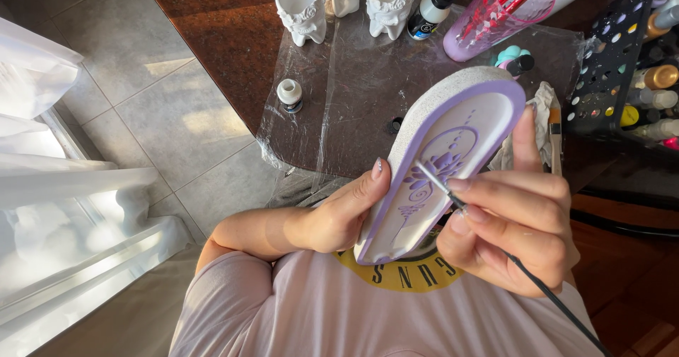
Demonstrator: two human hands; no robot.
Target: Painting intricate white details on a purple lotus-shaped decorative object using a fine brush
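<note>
Holding an oval plaster tray (453, 134) tilted up over our lap, we see its white face with a lilac rim and a purple flower design painted down the middle. Our left hand (339, 212) grips the tray's near left edge, thumb pressed on the rim and the other fingers hidden behind it, so it is clenched on the tray. Our right hand (513, 222) pinches a thin black paintbrush (488, 233) between thumb and fingers, with the index finger stretched up along the tray's right edge; the brush tip touches the purple design near the tray's centre.

Beyond the tray lies a dark wooden counter (219, 31) partly covered with a clear plastic sheet (353, 81). On the sheet, near the tray's left side, stands a small paint bottle (290, 95) with a white cap. Further back stand three white plaster pots (302, 7) in a row, then a black-capped paint bottle (431, 9) just beside them, and a lilac cup (495, 14) holding red-handled brushes. A crumpled white rag (541, 116) lies just right of the tray's top end. At the far right a black rack (622, 60) holds many paint bottles. A grey tiled floor (141, 81) lies to the left.
</note>
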